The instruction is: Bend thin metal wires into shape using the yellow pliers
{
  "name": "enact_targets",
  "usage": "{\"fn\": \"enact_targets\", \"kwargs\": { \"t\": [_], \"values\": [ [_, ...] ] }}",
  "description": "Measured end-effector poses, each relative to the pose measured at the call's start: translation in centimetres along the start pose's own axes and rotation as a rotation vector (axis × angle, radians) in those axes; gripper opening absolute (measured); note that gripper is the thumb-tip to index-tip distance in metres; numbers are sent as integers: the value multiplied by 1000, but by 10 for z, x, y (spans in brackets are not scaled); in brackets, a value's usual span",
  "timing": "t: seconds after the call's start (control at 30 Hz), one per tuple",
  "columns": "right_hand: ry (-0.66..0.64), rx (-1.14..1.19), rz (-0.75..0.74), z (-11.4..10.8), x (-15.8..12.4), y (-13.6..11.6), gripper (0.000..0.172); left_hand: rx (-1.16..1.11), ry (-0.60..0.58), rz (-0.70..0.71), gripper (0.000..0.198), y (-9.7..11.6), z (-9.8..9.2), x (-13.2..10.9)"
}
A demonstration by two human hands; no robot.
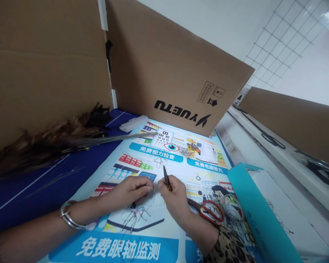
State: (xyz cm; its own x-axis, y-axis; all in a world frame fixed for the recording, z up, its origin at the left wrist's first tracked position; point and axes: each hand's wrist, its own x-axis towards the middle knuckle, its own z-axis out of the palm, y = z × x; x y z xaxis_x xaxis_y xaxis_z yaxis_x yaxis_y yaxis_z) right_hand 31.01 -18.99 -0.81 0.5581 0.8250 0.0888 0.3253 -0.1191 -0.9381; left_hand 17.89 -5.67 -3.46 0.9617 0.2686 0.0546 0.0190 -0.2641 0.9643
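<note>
My left hand (133, 190), with silver bangles at the wrist, is closed with fingertips pressed together over the printed sheet (170, 223); what it pinches is too small to make out. Just right of it, my right hand (175, 193) is wrapped round a dark, pointed tool (166, 178) whose tip points up and away. Below my left hand lies a tangle of thin wires (135, 215) with a small pink bit. Red-handled scissors (212, 212) lie beside my right wrist, next to a ring-shaped coil (233, 207).
Cardboard panels (164, 65) stand behind and at left. Brown feathers (52, 135) and long thin wires (117, 138) lie on the blue surface at left. A teal box (263, 215) is at right. Small wire pieces (186, 152) lie farther back.
</note>
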Motion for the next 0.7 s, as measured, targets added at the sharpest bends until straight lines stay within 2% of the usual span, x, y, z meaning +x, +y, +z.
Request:
{"fn": "enact_targets", "kwargs": {
  "t": [0.13, 0.43, 0.57, 0.7],
  "values": [
    [8, -4, 1, 0, 1, 2, 14, -16, -6, -54, 27, 0, 0, -1],
    [14, 6, 14, 0, -1, 1, 15, 77, 22, -31, 23, -4, -2, 1],
    [-12, 85, 45, 0, -1, 2, 15, -65, 8, -112, 25, -5, -1, -1],
    [-50, 142, 37, -1, -1, 0, 16, -226, -3, -106, 25, -4, 0, -2]
  ]
}}
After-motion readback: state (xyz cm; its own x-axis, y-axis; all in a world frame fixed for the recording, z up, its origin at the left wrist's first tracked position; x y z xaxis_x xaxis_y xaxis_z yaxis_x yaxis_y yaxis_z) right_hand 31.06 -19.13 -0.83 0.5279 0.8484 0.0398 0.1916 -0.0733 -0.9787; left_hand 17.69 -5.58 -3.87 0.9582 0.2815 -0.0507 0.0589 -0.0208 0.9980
